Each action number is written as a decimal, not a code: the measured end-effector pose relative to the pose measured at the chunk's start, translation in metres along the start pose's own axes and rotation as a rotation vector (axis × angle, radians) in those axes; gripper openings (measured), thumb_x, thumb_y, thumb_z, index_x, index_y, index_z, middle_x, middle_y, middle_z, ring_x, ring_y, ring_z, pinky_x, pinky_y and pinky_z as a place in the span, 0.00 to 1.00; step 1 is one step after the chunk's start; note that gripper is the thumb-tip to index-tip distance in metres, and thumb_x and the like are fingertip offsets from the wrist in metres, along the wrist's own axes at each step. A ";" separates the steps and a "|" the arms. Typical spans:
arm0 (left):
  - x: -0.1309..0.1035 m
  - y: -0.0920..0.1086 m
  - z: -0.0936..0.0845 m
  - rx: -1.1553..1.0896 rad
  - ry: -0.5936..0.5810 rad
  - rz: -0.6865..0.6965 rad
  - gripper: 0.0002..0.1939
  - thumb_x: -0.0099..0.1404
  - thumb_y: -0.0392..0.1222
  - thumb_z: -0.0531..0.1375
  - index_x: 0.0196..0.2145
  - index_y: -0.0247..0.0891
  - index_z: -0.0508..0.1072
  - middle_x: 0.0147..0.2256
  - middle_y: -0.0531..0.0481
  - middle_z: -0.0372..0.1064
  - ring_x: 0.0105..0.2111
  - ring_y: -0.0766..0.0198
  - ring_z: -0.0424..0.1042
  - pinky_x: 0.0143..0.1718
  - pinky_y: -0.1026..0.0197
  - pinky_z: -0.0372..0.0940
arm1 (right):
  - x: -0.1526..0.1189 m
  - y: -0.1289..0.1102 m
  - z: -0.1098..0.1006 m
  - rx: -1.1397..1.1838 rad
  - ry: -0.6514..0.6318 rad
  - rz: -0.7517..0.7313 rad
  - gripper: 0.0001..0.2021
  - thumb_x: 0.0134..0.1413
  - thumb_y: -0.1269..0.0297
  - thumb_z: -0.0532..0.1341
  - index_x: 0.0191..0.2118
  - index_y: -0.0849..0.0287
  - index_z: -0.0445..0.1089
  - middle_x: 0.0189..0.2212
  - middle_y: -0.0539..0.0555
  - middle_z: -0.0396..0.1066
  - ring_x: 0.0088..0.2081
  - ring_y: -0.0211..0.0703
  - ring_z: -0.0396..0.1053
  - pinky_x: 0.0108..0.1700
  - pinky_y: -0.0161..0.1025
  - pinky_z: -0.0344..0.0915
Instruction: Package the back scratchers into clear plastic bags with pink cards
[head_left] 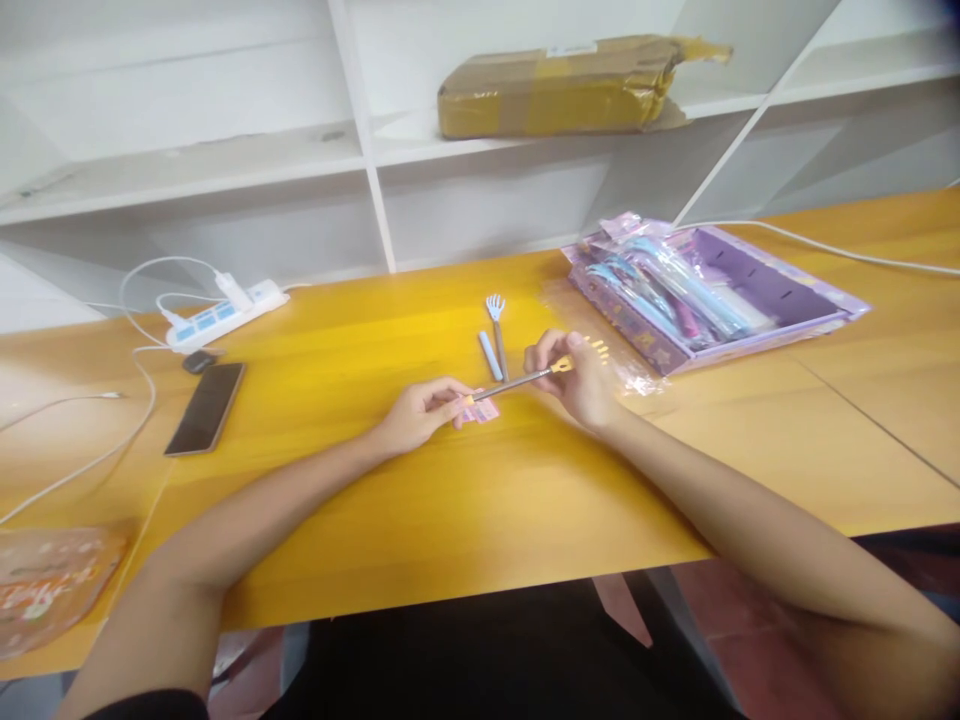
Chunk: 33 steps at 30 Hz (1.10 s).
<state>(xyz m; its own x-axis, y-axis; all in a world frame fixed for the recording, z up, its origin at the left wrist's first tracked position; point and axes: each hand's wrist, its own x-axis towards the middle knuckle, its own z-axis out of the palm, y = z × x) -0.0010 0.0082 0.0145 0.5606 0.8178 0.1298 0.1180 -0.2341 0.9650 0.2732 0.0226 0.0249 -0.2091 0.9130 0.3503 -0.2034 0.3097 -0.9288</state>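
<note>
We had both hands over the yellow counter, holding one thin telescopic scratcher between us. The fingers of our left hand were pressed together in a pinch on its lower end, just beside a small pink piece that lay on the counter. The fingers of our right hand were curled and pinched on the upper end, where the yellow claw head stuck out past them. How tightly either pinch sat we could not tell; the hands were small and a little blurred.

Just beyond the rod lay a second scratcher with a pale blue claw, and a short blue tube beside it. To the right stood an open purple box with more wrapped pieces inside, and clear wrapping lay between it and our right hand. Well to the left were a phone, a power strip and white cables. A taped brown parcel sat on the shelf behind.

The held scratcher was off the counter at its right end. Its long axis ran from lower left to upper right, claw head pointing up and right toward the box.
</note>
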 end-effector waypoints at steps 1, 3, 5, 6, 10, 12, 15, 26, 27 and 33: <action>0.000 0.000 0.000 0.001 0.002 -0.003 0.19 0.75 0.57 0.63 0.48 0.37 0.78 0.29 0.51 0.78 0.33 0.63 0.78 0.48 0.54 0.71 | -0.001 0.002 0.002 0.012 -0.009 0.001 0.29 0.70 0.32 0.53 0.30 0.53 0.66 0.21 0.48 0.61 0.20 0.39 0.54 0.21 0.38 0.46; 0.000 0.001 0.000 0.002 0.004 -0.011 0.20 0.74 0.57 0.64 0.48 0.36 0.78 0.29 0.50 0.78 0.32 0.63 0.78 0.46 0.55 0.71 | -0.002 0.004 0.006 0.032 -0.028 0.008 0.29 0.70 0.31 0.53 0.31 0.53 0.66 0.21 0.48 0.61 0.20 0.39 0.54 0.21 0.37 0.46; 0.000 0.002 0.000 -0.004 0.004 -0.012 0.20 0.74 0.58 0.64 0.47 0.36 0.78 0.29 0.50 0.78 0.31 0.63 0.78 0.44 0.56 0.71 | -0.004 0.007 0.010 0.048 -0.049 0.012 0.30 0.70 0.30 0.53 0.32 0.53 0.65 0.21 0.48 0.62 0.19 0.38 0.53 0.20 0.37 0.46; 0.000 0.002 0.000 -0.007 0.004 -0.012 0.21 0.73 0.58 0.65 0.47 0.35 0.78 0.29 0.50 0.78 0.31 0.63 0.78 0.43 0.57 0.71 | -0.005 0.008 0.012 0.055 -0.060 0.010 0.30 0.70 0.30 0.52 0.32 0.53 0.65 0.21 0.48 0.62 0.19 0.38 0.53 0.20 0.37 0.46; 0.000 0.001 0.000 -0.021 0.000 -0.010 0.20 0.73 0.57 0.65 0.47 0.34 0.78 0.29 0.49 0.78 0.31 0.64 0.77 0.41 0.59 0.71 | -0.008 0.014 0.024 0.084 -0.091 -0.010 0.29 0.73 0.32 0.51 0.33 0.54 0.65 0.20 0.47 0.63 0.18 0.36 0.52 0.21 0.36 0.46; 0.000 0.001 0.000 -0.033 -0.005 0.001 0.20 0.73 0.57 0.66 0.46 0.34 0.78 0.30 0.49 0.78 0.30 0.65 0.77 0.41 0.59 0.71 | -0.010 0.017 0.032 0.102 -0.111 -0.001 0.29 0.73 0.32 0.51 0.34 0.54 0.64 0.20 0.45 0.62 0.18 0.36 0.52 0.22 0.36 0.48; 0.000 0.001 -0.001 -0.040 -0.011 0.006 0.20 0.72 0.57 0.66 0.45 0.35 0.78 0.30 0.49 0.79 0.30 0.65 0.77 0.40 0.59 0.71 | -0.013 0.019 0.043 0.126 -0.150 0.032 0.27 0.73 0.33 0.51 0.34 0.53 0.61 0.20 0.44 0.61 0.18 0.36 0.51 0.23 0.37 0.53; 0.003 0.000 0.003 -0.050 -0.024 -0.044 0.22 0.67 0.56 0.70 0.50 0.37 0.78 0.41 0.44 0.83 0.35 0.63 0.80 0.39 0.59 0.72 | -0.010 0.009 0.022 0.027 -0.202 0.090 0.32 0.68 0.27 0.51 0.40 0.54 0.70 0.23 0.47 0.64 0.20 0.38 0.55 0.22 0.37 0.54; 0.004 0.001 0.002 -0.043 -0.018 -0.059 0.23 0.67 0.56 0.71 0.51 0.37 0.78 0.41 0.44 0.83 0.34 0.63 0.80 0.39 0.60 0.71 | -0.008 0.009 0.018 0.024 -0.171 0.086 0.32 0.68 0.26 0.53 0.41 0.54 0.71 0.24 0.47 0.64 0.20 0.37 0.55 0.22 0.37 0.52; 0.004 0.024 -0.006 0.467 -0.059 -0.023 0.16 0.79 0.53 0.56 0.48 0.39 0.77 0.36 0.49 0.79 0.34 0.62 0.76 0.41 0.58 0.68 | -0.007 0.014 0.015 -0.015 -0.215 0.087 0.33 0.72 0.30 0.50 0.49 0.56 0.74 0.25 0.48 0.64 0.22 0.38 0.57 0.24 0.38 0.56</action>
<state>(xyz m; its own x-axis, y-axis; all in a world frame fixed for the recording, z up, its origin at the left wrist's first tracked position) -0.0008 0.0088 0.0396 0.5972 0.7978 0.0834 0.4796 -0.4385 0.7600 0.2576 0.0171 0.0111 -0.4247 0.8592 0.2852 -0.1617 0.2380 -0.9577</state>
